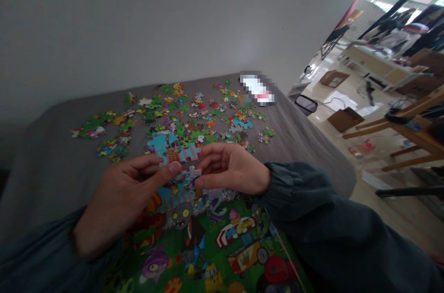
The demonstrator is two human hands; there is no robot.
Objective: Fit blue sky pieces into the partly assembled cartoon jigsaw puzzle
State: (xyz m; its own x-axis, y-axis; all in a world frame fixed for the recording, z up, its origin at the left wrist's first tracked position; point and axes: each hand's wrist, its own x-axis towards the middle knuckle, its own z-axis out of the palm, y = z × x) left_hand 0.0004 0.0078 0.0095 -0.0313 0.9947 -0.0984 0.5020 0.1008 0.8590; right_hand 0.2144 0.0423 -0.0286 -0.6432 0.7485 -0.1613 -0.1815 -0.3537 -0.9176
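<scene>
My left hand [138, 182] grips a small joined section of jigsaw puzzle [173, 152], blue and white with a brown woven patch, thumb on its face. From the other side, my right hand [229, 168] pinches at a pale jigsaw puzzle piece [194, 173] by the section's lower right edge; its fingertips partly hide the contact. Beneath both hands lies a colourful picture sheet [204, 242] with cartoon zombies, plants and a food cart on green. Just beyond my fingers, many loose puzzle pieces [201, 119] are scattered over the grey cloth.
A grey cloth [305, 140] covers the table, which stands against a pale wall [173, 20]. A phone with a lit, blurred screen [256, 88] lies near the back right corner. On the floor to the right are cardboard boxes [345, 119] and a wooden chair [405, 131].
</scene>
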